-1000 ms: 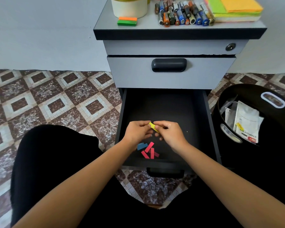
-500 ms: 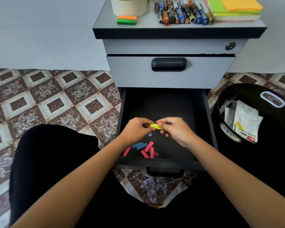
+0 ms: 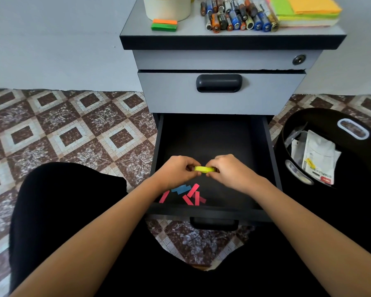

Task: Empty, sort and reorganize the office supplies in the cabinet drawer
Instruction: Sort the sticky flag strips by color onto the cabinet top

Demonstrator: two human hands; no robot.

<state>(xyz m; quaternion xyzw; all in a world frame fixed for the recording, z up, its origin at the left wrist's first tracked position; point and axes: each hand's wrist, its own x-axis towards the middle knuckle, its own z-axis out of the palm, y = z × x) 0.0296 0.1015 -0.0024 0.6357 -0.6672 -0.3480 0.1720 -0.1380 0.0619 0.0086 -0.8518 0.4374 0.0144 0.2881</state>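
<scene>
Lying loose in the drawer just nearer than the hands, pink and blue paper strips sit closest to the left hand, which with the right hand pinches 1 yellow stack by its ends, long axis left-right, sorted stacks far beyond.

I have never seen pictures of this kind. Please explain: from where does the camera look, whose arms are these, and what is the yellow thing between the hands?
There is no machine. The camera sits on a person's head and looks forward and down, so the two arms at the bottom are that person's own. The left hand and the right hand each pinch one end of a yellow stack of paper strips, above the open bottom drawer. Pink strips and blue strips lie on the drawer's floor near its front. On the cabinet top lie batteries, coloured paper sheets and an orange-and-green pad. At the right, a black bin holds a stapler package.
</scene>
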